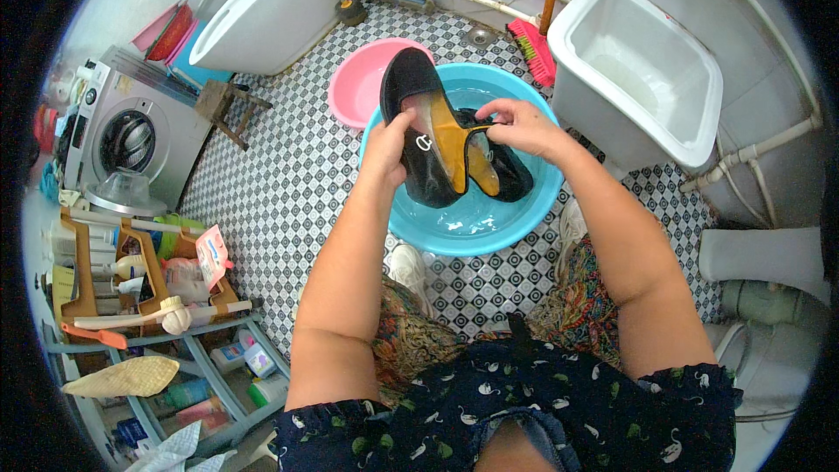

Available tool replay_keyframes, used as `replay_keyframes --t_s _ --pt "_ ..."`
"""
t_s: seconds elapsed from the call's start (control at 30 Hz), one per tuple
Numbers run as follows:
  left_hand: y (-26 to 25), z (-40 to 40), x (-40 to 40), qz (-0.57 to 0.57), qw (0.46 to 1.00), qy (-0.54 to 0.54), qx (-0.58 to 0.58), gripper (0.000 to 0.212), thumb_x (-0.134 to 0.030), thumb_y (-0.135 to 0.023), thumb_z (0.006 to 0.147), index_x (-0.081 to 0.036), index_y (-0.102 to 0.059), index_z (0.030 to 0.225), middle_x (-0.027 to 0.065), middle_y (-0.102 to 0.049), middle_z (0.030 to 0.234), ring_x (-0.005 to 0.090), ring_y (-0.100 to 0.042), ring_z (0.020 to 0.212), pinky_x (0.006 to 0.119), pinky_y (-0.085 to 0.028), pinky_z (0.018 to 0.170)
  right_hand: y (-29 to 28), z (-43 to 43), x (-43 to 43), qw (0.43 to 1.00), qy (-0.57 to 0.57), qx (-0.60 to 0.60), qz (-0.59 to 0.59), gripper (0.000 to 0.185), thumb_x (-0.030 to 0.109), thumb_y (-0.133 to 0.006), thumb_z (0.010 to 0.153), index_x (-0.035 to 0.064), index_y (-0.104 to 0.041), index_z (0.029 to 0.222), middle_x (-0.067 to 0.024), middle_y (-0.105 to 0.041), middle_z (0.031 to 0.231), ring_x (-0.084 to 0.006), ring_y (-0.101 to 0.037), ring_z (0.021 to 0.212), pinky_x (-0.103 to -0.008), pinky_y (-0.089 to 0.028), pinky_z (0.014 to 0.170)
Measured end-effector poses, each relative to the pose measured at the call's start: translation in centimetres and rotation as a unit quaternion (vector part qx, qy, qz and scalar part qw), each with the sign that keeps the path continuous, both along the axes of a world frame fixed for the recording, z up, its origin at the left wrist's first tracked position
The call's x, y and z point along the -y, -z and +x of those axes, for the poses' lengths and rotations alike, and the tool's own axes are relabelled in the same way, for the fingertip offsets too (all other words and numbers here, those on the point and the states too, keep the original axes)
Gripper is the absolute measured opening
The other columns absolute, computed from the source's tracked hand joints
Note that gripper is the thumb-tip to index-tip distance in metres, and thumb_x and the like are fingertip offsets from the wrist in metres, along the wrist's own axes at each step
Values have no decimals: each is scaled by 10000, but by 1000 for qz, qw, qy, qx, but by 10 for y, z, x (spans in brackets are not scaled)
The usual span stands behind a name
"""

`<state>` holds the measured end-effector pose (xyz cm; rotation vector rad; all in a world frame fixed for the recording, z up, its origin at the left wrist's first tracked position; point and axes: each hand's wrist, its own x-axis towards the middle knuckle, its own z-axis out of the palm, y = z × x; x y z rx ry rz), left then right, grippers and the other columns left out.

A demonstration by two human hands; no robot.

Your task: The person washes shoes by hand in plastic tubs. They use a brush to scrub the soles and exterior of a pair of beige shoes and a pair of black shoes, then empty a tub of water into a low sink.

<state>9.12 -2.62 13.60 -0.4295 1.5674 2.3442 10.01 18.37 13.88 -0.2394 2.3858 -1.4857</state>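
A black fabric shoe (416, 72) with a mustard-yellow lining and a white emblem on its side is held over a blue plastic basin (400, 226). My left hand (388, 147) grips its near side, the thumb pressing on the opening. With thumb and fingertips, my right hand (524, 128) pinches a dark edge that appears to belong to the same shoe's opening. Behind and below it, a second black shoe (514, 174) with yellow inside is in the basin. Clear water (452, 226) covers the basin's bottom. The held shoe partly hides the second one.
A pink basin (347, 88) stands beyond the blue one. To the right are a pink-bristled broom (534, 52) and a white utility sink (629, 131). On the left are a washing machine (131, 137), a wooden stool (219, 101) and a shelf rack (190, 331) with bottles and brushes.
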Motion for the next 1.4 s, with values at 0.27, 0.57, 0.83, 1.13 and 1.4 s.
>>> replay_keyframes --t_s 0.27,0.57,0.83,1.13,1.4 --pt "-2 -1 2 34 995 -7 98 273 -213 -458 823 0 -498 988 110 -564 895 227 -568 790 362 -472 710 -21 -5 -37 997 -44 44 34 243 97 -551 723 39 -561 958 -29 -554 731 -74 -509 663 -203 -431 593" --pt "4 3 -8 103 987 80 97 331 -248 -448 853 8 -469 1062 126 -546 983 233 -551 876 369 -452 777 -30 12 -9 943 -39 71 -322 228 154 -605 742 43 -580 939 -16 -564 861 -91 -505 755 -213 -418 693" --pt "8 7 -15 49 987 132 76 356 -280 -506 823 34 -479 986 95 -548 847 188 -570 725 333 -486 645 -9 21 15 985 -123 -119 -14 100 108 -559 764 28 -557 825 24 -517 649 -47 -462 598 -191 -387 554" --pt "0 13 -15 -2 981 179 75 400 -300 -523 809 31 -454 1023 116 -543 868 207 -575 747 356 -489 624 -22 29 18 983 -133 -120 46 140 60 -524 683 25 -568 810 9 -504 576 -51 -458 545 -214 -374 501" --pt "-2 14 -17 -41 979 184 82 405 -307 -538 799 24 -461 1019 134 -542 908 236 -578 765 381 -493 654 -27 34 21 969 -134 -178 102 287 131 -540 625 106 -582 908 -105 -575 659 -249 -564 592 -338 -447 554"
